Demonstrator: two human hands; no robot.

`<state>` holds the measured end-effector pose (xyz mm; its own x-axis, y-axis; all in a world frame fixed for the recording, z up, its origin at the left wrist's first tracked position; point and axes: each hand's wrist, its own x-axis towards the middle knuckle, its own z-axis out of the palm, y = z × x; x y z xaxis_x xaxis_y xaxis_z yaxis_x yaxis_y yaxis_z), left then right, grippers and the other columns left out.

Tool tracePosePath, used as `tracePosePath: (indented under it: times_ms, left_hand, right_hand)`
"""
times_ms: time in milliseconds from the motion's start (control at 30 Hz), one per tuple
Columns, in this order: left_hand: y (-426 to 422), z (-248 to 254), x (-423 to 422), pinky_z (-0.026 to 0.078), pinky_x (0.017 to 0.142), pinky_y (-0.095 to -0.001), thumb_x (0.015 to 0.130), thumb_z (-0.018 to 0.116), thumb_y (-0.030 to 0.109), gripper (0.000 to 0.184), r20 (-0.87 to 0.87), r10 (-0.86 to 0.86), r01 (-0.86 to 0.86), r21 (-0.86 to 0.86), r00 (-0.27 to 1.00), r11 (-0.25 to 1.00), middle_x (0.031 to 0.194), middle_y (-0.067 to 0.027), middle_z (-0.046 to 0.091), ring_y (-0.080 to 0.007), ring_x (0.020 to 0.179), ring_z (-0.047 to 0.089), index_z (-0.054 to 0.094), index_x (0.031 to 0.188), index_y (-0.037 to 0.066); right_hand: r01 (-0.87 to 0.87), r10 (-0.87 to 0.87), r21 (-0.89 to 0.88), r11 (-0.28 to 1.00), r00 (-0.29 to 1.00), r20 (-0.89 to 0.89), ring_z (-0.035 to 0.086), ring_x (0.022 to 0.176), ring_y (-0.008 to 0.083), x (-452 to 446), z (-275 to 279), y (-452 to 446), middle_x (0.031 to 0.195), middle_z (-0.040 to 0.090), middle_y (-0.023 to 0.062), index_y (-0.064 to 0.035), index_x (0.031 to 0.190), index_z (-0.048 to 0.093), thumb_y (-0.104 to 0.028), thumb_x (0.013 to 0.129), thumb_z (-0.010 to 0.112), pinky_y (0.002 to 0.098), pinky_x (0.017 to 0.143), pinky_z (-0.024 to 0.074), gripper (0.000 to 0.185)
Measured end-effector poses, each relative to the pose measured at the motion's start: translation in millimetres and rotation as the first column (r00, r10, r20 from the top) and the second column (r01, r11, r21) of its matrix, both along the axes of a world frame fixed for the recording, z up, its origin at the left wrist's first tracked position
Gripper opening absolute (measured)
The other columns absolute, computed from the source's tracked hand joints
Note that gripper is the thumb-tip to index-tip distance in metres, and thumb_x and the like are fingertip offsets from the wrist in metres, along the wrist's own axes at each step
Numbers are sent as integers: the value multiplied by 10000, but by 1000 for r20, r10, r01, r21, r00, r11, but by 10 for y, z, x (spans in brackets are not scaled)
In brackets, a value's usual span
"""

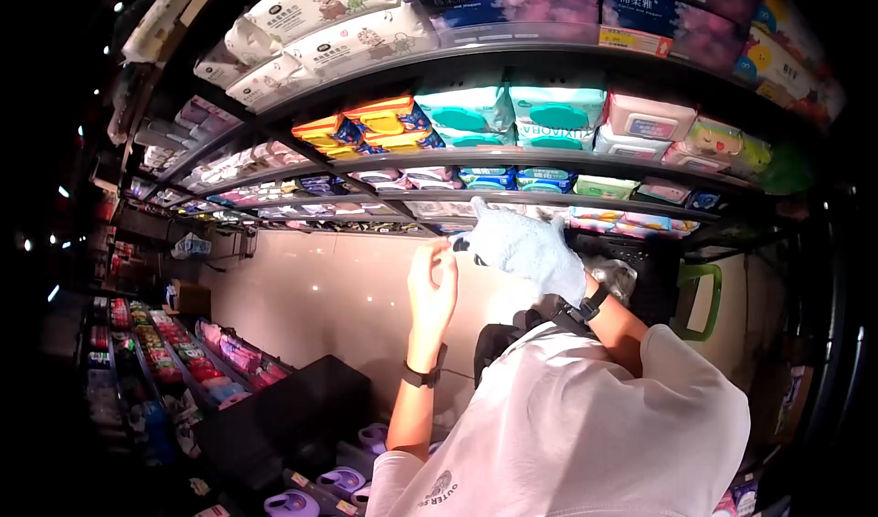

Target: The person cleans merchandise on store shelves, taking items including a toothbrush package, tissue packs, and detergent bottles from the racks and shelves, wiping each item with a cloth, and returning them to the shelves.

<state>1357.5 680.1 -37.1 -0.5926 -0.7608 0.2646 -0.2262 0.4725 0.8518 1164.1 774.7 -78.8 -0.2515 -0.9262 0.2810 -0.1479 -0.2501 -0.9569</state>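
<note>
A light blue fluffy cloth piece [526,247], like a mitt or plush cover with small pointed corners and dark patches at its left end, is in front of my body. My right hand is hidden by it; only the wrist with a dark band shows at its lower right edge, so the finger pose is out of sight. My left hand [433,275] is raised at the left of the cloth, its fingers bent together and the tips at the dark patch on the cloth's edge. A black band circles the left wrist.
Shelves ahead carry packs of wipes [558,115] and tissue packs [366,37]. At the right are a dark crate [647,279] and a green-framed object [702,302]. Lower left, a black box [283,416] stands by racks of packaged goods [183,352] and purple-handled containers [340,480].
</note>
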Motion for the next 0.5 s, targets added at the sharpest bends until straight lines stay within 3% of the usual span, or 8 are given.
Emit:
tracePosePath:
  times_ms: [100, 233, 267, 300, 333, 367, 433, 500]
  left_hand:
    - [-631, 628, -618, 443, 989, -411, 851, 684, 151, 412, 178, -94, 185, -610, 979, 770, 1263, -168, 574, -353, 1168, 556, 582, 1233, 36]
    - [-1324, 888, -1453, 429, 973, -467, 797, 753, 280, 613, 354, -209, 411, -792, 912, 452, 1327, -168, 511, -363, 1202, 508, 517, 1323, 71]
    - [-1475, 887, -1640, 440, 937, -471, 774, 770, 312, 644, 418, -166, 448, -793, 893, 413, 1266, -165, 538, -364, 1156, 530, 520, 1322, 85]
    - [-1616, 889, -1797, 451, 901, -475, 751, 787, 344, 676, 476, -119, 484, -793, 871, 370, 1205, -162, 565, -365, 1110, 552, 522, 1322, 98]
    - [-1779, 834, -1898, 471, 817, -488, 714, 808, 390, 723, 522, -100, 521, -778, 847, 350, 1013, -158, 611, -376, 960, 606, 521, 1326, 133]
    - [-1870, 896, -2003, 489, 824, -488, 725, 805, 384, 739, 698, -74, 650, -616, 712, 445, 1006, -182, 660, -405, 930, 638, 493, 1349, 139]
    - [-2142, 888, -2236, 495, 872, -469, 756, 792, 366, 747, 828, -284, 811, -301, 483, 502, 1133, -219, 659, -418, 998, 637, 460, 1387, 140]
    - [-2131, 1035, -2331, 443, 1001, -433, 777, 787, 342, 991, 852, -378, 837, -119, 362, 534, 1307, -253, 574, -400, 1211, 558, 190, 1555, 197]
  right_hand:
    - [88, -93, 31, 996, 977, 194, 563, 1032, 266, -91, -184, 88, 1083, 605, 72, -85, 1163, 549, -287, 923, 517, 406, 942, 445, 315]
    - [187, -179, 45, 981, 808, 562, 543, 1064, 261, -102, -544, 262, 1085, 581, 76, -73, 1185, 514, -310, 938, 491, 412, 941, 442, 344]
    - [219, -172, 19, 976, 708, 685, 538, 1072, 259, -108, -646, 301, 1085, 575, 77, -70, 1191, 505, -316, 941, 484, 413, 941, 442, 351]
    - [84, 4, -39, 996, 379, 925, 531, 1189, 209, -157, -749, 390, 1291, 564, 70, -22, 1347, 454, -343, 1021, 396, 364, 1049, 406, 462]
    - [135, -19, -34, 990, 371, 928, 536, 1176, 215, -130, -685, 416, 1272, 570, 75, -23, 1323, 467, -335, 1005, 407, 369, 1039, 411, 449]
    - [204, -102, 6, 979, 467, 878, 541, 1164, 221, -87, -595, 430, 1252, 575, 80, -24, 1299, 479, -327, 989, 418, 374, 1030, 417, 437]
    - [342, -280, 62, 938, 638, 717, 552, 1139, 234, -10, -419, 441, 1213, 586, 90, -27, 1250, 504, -311, 958, 441, 385, 1012, 428, 412]
    - [445, -423, 99, 890, 728, 540, 562, 1113, 247, 84, -290, 422, 1174, 597, 100, -30, 1202, 528, -295, 926, 463, 395, 993, 438, 388]
